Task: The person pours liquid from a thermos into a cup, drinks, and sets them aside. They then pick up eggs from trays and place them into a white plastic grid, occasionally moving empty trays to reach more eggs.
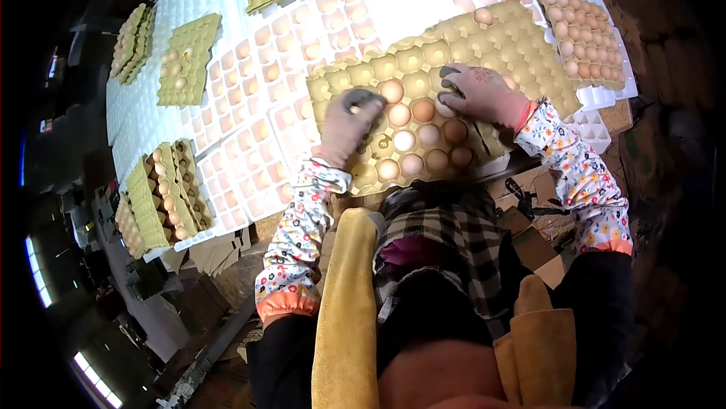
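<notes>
A greenish pulp egg tray lies at the table's near edge, with several brown and pale eggs in its near cells. My left hand, in a grey-palmed glove, is over the tray's left part, its fingers curled round an egg that shows in part. Over the right part is my right hand, gloved too, its bent fingers at a pale egg in the tray. Another pulp tray adjoins on the right, with a lone egg at its far edge.
White plastic trays with eggs cover much of the table. A full egg tray is at the right. Stacked pulp trays and a tray with few eggs are at the left. Tilted trays with eggs stand at the near left.
</notes>
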A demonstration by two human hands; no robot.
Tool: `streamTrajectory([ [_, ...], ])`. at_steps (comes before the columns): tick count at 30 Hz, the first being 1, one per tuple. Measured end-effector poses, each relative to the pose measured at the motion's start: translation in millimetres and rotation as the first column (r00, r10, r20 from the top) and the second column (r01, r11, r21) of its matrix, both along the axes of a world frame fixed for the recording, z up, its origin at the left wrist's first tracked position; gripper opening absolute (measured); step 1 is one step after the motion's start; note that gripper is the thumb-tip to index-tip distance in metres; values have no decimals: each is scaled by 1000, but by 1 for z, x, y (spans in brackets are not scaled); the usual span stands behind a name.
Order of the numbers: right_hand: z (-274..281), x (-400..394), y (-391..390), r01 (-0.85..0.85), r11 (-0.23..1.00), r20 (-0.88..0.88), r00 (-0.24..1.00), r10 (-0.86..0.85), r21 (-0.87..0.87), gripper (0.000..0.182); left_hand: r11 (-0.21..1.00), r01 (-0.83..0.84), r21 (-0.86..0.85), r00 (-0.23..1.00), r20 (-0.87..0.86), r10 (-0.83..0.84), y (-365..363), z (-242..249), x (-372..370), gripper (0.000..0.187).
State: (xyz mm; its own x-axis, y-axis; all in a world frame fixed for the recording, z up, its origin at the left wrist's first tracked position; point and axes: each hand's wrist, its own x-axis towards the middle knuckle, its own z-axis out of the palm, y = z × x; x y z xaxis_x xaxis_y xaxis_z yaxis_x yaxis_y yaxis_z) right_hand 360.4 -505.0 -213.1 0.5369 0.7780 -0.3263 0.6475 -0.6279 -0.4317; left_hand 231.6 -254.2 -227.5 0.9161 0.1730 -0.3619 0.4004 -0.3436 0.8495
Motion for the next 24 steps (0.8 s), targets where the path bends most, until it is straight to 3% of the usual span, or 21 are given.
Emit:
streamTrajectory([
  [1,8,-8,2,-24,998,-2,1000,24,-55,35,905,202,375,949,153,-276,-9,-8,-1,31],
  [2,12,-15,4,-52,993,-13,999,51,-109,35,642,280,714,815,177,-552,-18,-18,-6,35],
  [5,10,-19,4,-42,999,82,996,44,-32,35,573,353,739,797,84,-598,-26,-32,-10,34],
  [6,10,-20,2,-33,999,105,994,32,14,36,578,341,742,778,123,-616,-23,-35,-9,33],
  [7,8,-23,-3,136,967,-57,990,-127,216,38,590,328,738,762,163,-627,-22,-38,-12,33],
  [8,11,-25,-5,374,874,-427,876,-223,310,40,608,306,732,749,210,-629,-22,-42,-13,32],
  [9,16,-27,-8,610,736,-740,633,-228,295,42,700,358,618,782,211,-587,-21,-49,-13,30],
  [10,18,-31,-13,807,565,-945,297,-141,169,44,780,389,491,818,206,-537,-21,-53,-11,28],
  [11,12,-38,-22,749,570,-882,463,-87,337,43,723,381,576,768,238,-595,-19,-53,-12,26],
  [12,19,-39,-14,917,398,-999,22,26,31,46,659,365,658,712,259,-653,-18,-49,-11,25],
  [13,21,-42,-11,874,454,-977,212,-36,173,46,635,355,686,702,253,-666,-18,-48,-9,24],
  [15,15,-41,-8,897,416,-977,200,-74,152,43,675,461,576,805,50,-591,-24,-49,-3,28],
  [17,-3,-40,-8,924,357,-981,174,-84,134,40,769,400,499,861,82,-502,-22,-42,-2,32],
  [19,-10,-45,-13,780,444,-866,500,-18,441,34,885,214,413,861,349,-371,-12,-18,-17,38],
  [20,-13,-47,-15,682,454,-771,636,19,574,31,994,74,77,913,396,-98,-7,-23,-24,42],
  [21,-12,-46,-18,677,465,-774,632,30,570,31,891,-25,-454,941,289,173,5,-34,-26,44],
  [22,-10,-46,-21,673,483,-781,624,39,561,32,514,-156,-843,931,48,363,11,-30,-27,45],
  [23,-6,-43,-24,548,597,-682,732,-3,585,41,441,-232,-867,897,-15,442,11,-23,-26,47],
  [24,-10,-41,-22,654,542,-791,611,32,528,40,557,-218,-801,937,-12,350,17,-19,-18,50],
])
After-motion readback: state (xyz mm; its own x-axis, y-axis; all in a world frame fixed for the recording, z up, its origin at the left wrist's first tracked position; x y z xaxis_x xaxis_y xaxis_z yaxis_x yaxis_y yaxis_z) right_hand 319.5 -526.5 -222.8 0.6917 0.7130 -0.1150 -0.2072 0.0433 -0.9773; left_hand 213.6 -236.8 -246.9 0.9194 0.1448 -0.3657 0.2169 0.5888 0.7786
